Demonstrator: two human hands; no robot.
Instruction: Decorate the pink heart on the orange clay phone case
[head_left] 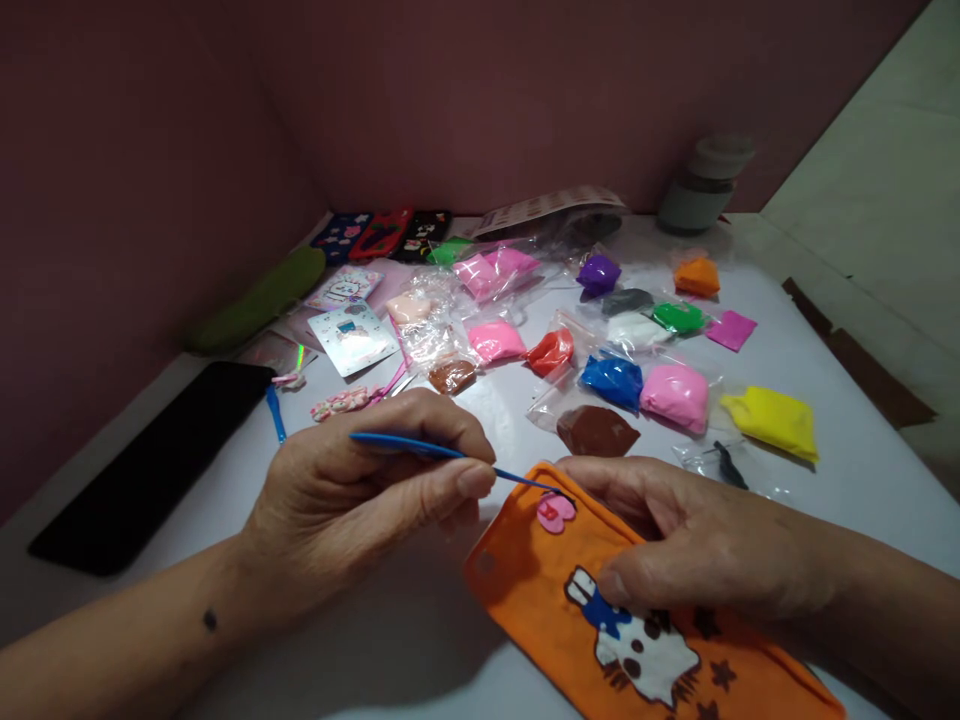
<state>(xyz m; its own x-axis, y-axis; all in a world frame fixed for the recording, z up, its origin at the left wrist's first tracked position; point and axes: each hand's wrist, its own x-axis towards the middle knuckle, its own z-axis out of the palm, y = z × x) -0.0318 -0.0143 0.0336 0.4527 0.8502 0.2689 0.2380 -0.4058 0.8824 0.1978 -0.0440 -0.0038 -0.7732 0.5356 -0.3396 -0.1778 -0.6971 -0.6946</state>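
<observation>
Between the thumb and fingers of my left hand (375, 490) is a thin blue modelling tool (420, 446). Its tip touches a small pink clay piece (556, 512) with dark and red marks, near the upper corner of an orange clay-covered phone case (517, 570). My right hand (720, 550) grips that case along its far edge, thumb on top and fingers partly hidden behind. A white cat figure (649, 655) with blue clothing and brown details decorates the case, with several small brown stars beside it.
Several bags of coloured clay, including brown (598, 430), blue (612, 380) and yellow (772, 422), lie beyond my hands. On the left are a black slab-like object (150, 470) and a second blue tool (276, 413). Decorated cases (382, 233) and a jar (701, 190) stand near the wall.
</observation>
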